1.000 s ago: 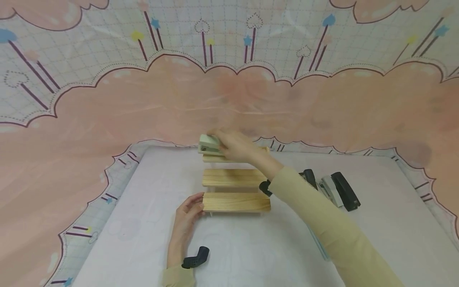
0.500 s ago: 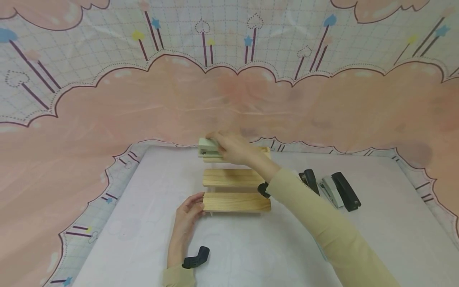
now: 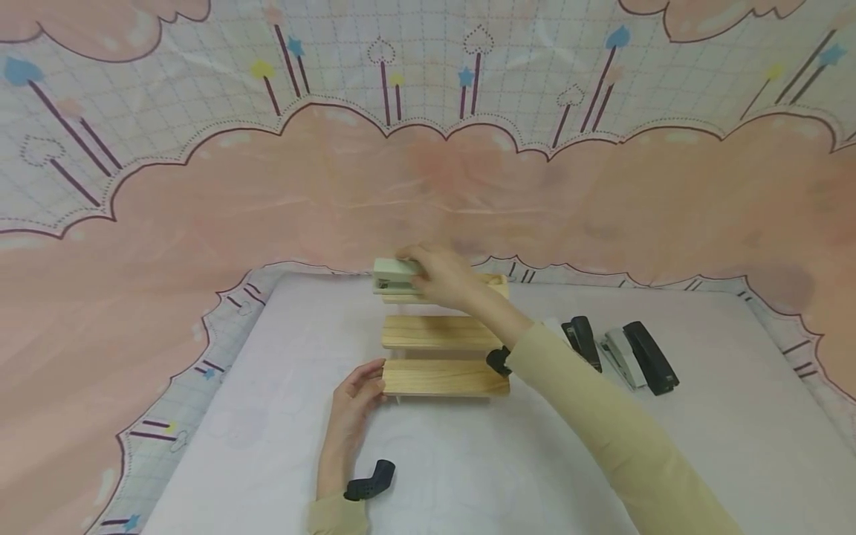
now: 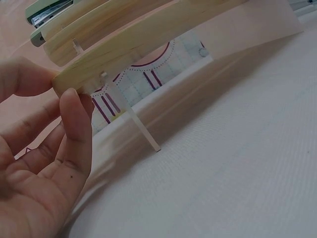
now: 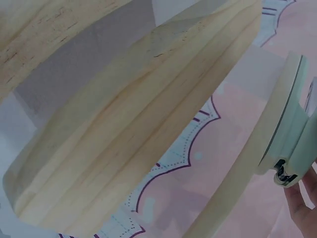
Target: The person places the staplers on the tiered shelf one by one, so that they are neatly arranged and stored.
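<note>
A three-step wooden rack (image 3: 444,377) on clear legs stands on the white table. My right hand (image 3: 444,279) grips a pale green stapler (image 3: 391,275) at the left end of the rack's top board. Seen from the right wrist, the stapler's base (image 5: 285,124) lies along that board, and fingertips (image 5: 297,206) show below its body. With thumb and fingers, my left hand (image 3: 351,409) pinches the left end of the lowest board (image 4: 133,47). The right forearm covers part of the rack's right side in the head view.
To the right of the rack lie a black stapler (image 3: 582,342), a grey stapler (image 3: 623,358) and a larger black stapler (image 3: 652,357). A patterned pink cloth (image 3: 321,200) hangs behind the white table (image 3: 267,416).
The right hand has lowered the green stapler slightly onto the top board. My left hand keeps its hold on the rack. The head view has shifted a little.
</note>
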The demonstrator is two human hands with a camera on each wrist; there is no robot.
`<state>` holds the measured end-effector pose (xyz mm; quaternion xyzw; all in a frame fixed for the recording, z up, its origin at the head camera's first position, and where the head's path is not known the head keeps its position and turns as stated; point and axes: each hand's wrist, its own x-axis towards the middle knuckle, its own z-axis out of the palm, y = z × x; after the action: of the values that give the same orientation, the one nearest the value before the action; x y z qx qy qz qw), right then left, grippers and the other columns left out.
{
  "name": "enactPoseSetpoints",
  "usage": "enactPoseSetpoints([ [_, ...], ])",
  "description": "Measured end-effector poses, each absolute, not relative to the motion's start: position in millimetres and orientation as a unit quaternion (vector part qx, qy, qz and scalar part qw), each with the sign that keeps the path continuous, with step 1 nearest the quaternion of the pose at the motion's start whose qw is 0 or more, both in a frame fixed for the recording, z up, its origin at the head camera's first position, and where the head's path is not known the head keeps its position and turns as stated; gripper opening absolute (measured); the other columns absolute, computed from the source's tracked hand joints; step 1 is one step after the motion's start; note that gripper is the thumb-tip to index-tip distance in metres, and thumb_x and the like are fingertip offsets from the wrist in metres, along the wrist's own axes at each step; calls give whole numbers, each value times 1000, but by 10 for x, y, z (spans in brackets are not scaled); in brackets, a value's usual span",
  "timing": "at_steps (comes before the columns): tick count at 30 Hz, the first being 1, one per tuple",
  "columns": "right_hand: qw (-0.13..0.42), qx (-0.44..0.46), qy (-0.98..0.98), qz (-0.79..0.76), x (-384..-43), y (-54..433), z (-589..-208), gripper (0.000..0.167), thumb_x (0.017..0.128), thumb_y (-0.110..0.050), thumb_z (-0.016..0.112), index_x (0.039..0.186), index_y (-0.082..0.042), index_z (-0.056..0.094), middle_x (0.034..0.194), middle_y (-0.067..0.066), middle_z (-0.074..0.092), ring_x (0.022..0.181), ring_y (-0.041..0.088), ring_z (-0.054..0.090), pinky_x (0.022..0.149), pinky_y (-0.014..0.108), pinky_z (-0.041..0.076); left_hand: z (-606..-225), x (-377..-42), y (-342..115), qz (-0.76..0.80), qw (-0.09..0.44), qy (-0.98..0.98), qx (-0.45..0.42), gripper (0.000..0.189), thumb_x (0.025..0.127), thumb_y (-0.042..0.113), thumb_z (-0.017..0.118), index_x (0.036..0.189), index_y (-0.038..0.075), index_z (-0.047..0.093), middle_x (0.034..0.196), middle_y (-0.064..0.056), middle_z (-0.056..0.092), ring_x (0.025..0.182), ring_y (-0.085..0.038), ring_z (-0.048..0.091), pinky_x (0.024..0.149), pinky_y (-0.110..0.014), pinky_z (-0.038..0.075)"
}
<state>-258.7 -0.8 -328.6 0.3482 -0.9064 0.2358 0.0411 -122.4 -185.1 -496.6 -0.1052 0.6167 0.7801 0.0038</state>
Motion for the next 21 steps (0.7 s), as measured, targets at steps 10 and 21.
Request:
enactPoseSetpoints([
  [10, 67, 323, -905, 270, -2521, 179, -3319, 43, 89, -11, 61, 132, -11, 55, 124, 9, 63, 113, 25, 58, 95, 38, 49, -4958, -1220, -1838, 781, 5, 616, -106, 43, 88, -1, 59, 130, -5, 51, 104, 2, 63, 86, -8, 60, 70, -19, 50],
  [21, 87, 306, -905, 282, -2363, 420, -3326, 42, 91, -15, 62, 132, -10, 55, 115, 7, 63, 106, 24, 59, 89, 38, 50, -4979, -1231, -1839, 779, 3, 618, -105, 44, 88, 1, 60, 131, -5, 51, 103, 5, 64, 87, -8, 61, 71, -19, 50],
])
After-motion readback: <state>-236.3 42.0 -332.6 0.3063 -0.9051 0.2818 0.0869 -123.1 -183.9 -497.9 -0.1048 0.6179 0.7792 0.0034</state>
